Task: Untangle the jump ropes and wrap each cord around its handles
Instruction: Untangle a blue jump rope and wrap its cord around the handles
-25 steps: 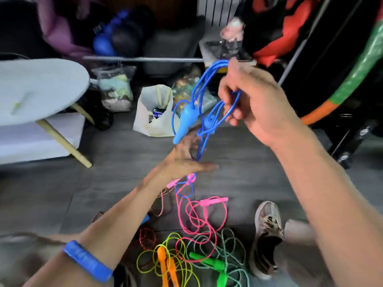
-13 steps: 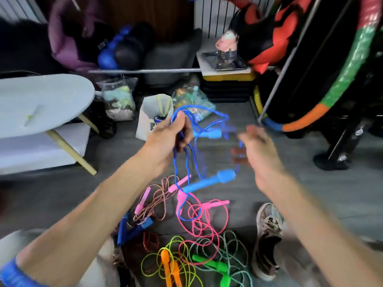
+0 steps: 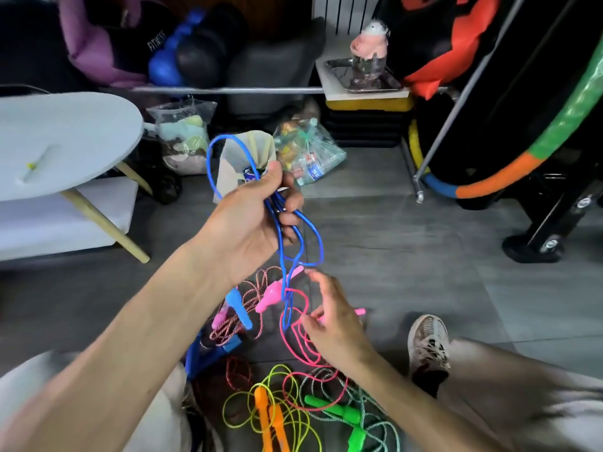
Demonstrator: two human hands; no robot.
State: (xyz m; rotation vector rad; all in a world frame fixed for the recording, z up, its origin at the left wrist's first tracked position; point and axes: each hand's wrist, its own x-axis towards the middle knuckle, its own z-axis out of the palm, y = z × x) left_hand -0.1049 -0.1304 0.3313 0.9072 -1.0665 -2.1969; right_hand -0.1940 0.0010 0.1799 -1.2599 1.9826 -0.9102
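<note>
My left hand [image 3: 251, 220] grips a bunch of blue cord [image 3: 280, 236] at mid frame, with loops above and below the fist. One light-blue handle [image 3: 239, 308] of that rope hangs low beside my left forearm. My right hand [image 3: 332, 321] is lower, fingers spread and relaxed, over the pink rope [image 3: 293, 331] on the floor; a pink handle [image 3: 272, 293] lies just left of it. On the floor also lie a red-white braided rope [image 3: 248, 298], a yellow rope with orange handles [image 3: 270, 415], and a green rope with green handles [image 3: 342, 415].
A white oval table [image 3: 65, 138] stands at the left. Bags [image 3: 182, 138] and a white tote [image 3: 235, 164] sit on the grey floor behind the ropes. A metal rack with a hula hoop [image 3: 509, 171] is at the right. My shoe [image 3: 427, 344] is beside the ropes.
The right hand has dropped from chest height down to the pink rope. The left hand keeps its grip on the blue cord, and the blue handles have swung down.
</note>
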